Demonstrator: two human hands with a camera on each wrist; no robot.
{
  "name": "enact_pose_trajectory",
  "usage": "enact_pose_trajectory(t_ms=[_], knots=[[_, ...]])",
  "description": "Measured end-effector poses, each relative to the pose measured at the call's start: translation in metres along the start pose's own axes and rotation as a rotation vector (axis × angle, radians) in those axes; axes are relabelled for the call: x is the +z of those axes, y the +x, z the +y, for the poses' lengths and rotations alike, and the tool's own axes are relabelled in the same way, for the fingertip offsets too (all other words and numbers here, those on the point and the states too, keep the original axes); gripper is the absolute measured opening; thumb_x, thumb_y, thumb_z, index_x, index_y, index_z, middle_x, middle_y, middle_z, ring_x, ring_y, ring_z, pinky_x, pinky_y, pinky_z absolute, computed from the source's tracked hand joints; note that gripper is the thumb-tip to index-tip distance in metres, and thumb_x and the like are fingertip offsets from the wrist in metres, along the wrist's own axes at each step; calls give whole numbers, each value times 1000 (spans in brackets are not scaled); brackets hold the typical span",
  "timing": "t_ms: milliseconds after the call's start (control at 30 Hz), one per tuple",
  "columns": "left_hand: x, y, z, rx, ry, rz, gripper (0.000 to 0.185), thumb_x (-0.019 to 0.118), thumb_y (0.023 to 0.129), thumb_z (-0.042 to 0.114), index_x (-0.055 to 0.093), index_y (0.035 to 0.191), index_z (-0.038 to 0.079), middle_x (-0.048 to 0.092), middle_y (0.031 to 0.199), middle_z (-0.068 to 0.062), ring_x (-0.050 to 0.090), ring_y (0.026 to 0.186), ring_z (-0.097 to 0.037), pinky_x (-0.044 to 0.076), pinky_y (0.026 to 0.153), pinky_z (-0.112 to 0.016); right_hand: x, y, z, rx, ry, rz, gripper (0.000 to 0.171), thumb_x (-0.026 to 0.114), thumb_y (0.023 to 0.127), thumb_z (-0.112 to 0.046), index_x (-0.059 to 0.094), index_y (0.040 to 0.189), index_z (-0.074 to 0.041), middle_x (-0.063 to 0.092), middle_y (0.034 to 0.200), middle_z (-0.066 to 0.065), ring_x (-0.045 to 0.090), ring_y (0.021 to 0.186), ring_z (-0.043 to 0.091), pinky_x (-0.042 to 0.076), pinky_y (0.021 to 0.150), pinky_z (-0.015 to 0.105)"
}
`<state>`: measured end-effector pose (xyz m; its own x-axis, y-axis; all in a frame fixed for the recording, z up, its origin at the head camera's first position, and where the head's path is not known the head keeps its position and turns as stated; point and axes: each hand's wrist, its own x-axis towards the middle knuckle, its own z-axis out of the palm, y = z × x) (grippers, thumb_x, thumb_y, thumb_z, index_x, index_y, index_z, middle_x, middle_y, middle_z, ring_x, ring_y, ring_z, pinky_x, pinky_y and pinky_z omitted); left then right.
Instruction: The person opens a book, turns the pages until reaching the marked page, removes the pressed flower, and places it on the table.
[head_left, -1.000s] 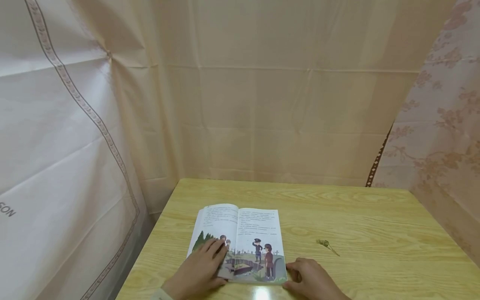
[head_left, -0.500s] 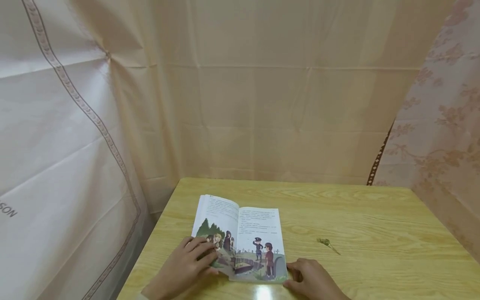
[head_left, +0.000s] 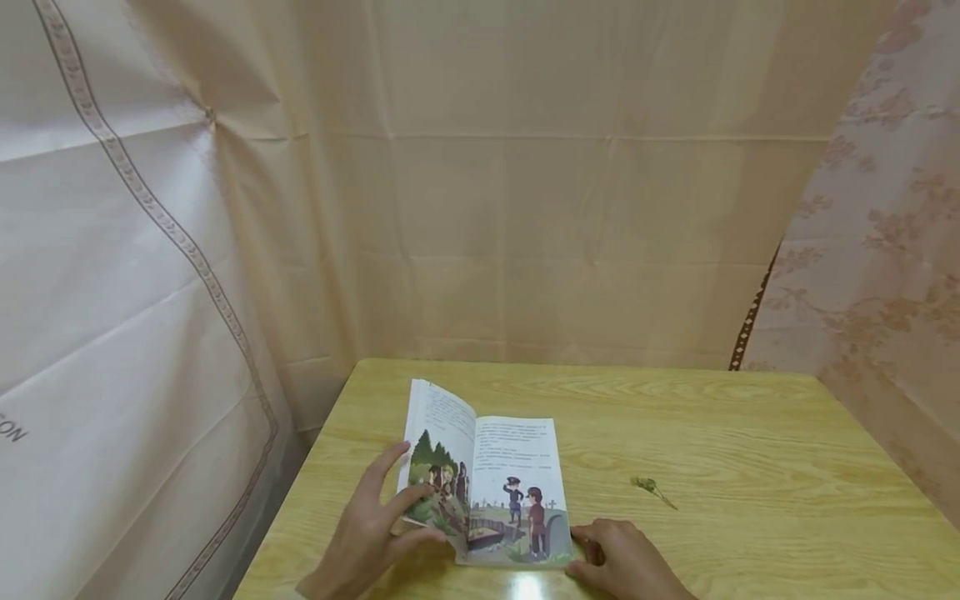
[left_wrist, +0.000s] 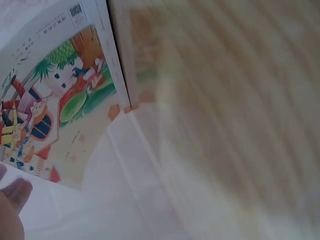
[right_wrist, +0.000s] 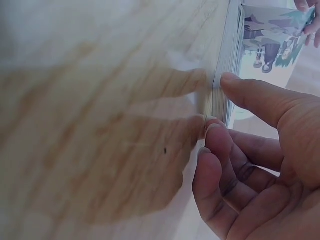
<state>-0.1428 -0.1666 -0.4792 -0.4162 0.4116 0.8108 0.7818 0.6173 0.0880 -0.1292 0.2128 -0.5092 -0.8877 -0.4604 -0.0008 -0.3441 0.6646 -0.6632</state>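
I see the book [head_left: 491, 479] lying open at the near left part of the table [head_left: 750, 467]; its left half is raised and tilted towards the spine, its right half lies flat. My left hand [head_left: 375, 529] is at the book's left edge, fingers mostly straight, thumb and fingertips pinching the lifted pages lightly; the left wrist view shows a coloured cover [left_wrist: 55, 100] from below. My right hand [head_left: 622, 558] rests at the book's near right corner; fingers loosely curled, thumb against the page edges [right_wrist: 227, 65], steadying rather than clasping. A small dried sprig [head_left: 654, 490] lies on the table well to the right of the book. I judge the risks thus: the light left pinch may let the pages flop back; a hard push may slide the book; pages may crease.
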Motion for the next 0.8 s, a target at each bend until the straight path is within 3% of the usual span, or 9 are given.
enact_pose_trajectory(t_ms=[100, 200, 267, 367, 467, 667, 800], knots=[[2, -2, 5, -75, -29, -16, 60, 82, 78, 57, 72, 119, 14, 42, 151, -32, 59, 119, -47, 61, 82, -46, 0, 0, -1, -3, -5, 7, 48, 84, 85, -32, 75, 113, 7, 48, 64, -15, 39, 57, -1, 37, 53, 24], [6, -2, 8, -120, -69, -41, 65, 83, 79, 54, 67, 125, 12, 38, 156, -30, 62, 118, -46, 62, 79, -40, 0, 0, -1, 8, -5, 7, 46, 84, 85, -32, 75, 112, 5, 48, 64, -14, 38, 56, 0, 36, 52, 24], [9, -2, 11, -147, -95, -73, 66, 84, 81, 52, 64, 129, 11, 34, 159, -27, 61, 121, -45, 61, 82, -36, 0, -1, -1, 14, -5, 5, 45, 84, 85, -33, 76, 110, 4, 48, 63, -14, 37, 56, 0, 36, 51, 24], [13, 0, 15, -179, -134, -126, 71, 83, 84, 46, 57, 137, 7, 29, 163, -24, 55, 129, -46, 58, 90, -39, 0, -1, -1, 14, -9, 5, 45, 84, 86, -34, 76, 111, 3, 47, 64, -13, 37, 56, 1, 35, 52, 25], [15, 1, 19, -216, -178, -179, 83, 84, 86, 38, 44, 150, 2, 26, 165, -23, 50, 133, -46, 54, 94, -49, 1, -1, 0, 10, -15, 5, 47, 84, 86, -35, 75, 113, 3, 47, 64, -13, 38, 57, 1, 36, 52, 25], [20, 7, 25, -248, -270, -203, 111, 88, 80, 11, 14, 162, -3, 34, 160, -27, 55, 129, -43, 54, 95, -49, 0, -1, -1, 22, -15, -2, 50, 84, 86, -34, 75, 115, 5, 48, 64, -12, 39, 57, 1, 36, 52, 26], [25, 11, 28, -247, -337, -253, 109, 82, 86, 8, 6, 163, -1, 33, 161, -22, 58, 127, -37, 54, 97, -45, 0, 0, -2, 30, -19, -1, 48, 84, 86, -34, 75, 114, 4, 48, 64, -12, 38, 58, 1, 35, 52, 26]])
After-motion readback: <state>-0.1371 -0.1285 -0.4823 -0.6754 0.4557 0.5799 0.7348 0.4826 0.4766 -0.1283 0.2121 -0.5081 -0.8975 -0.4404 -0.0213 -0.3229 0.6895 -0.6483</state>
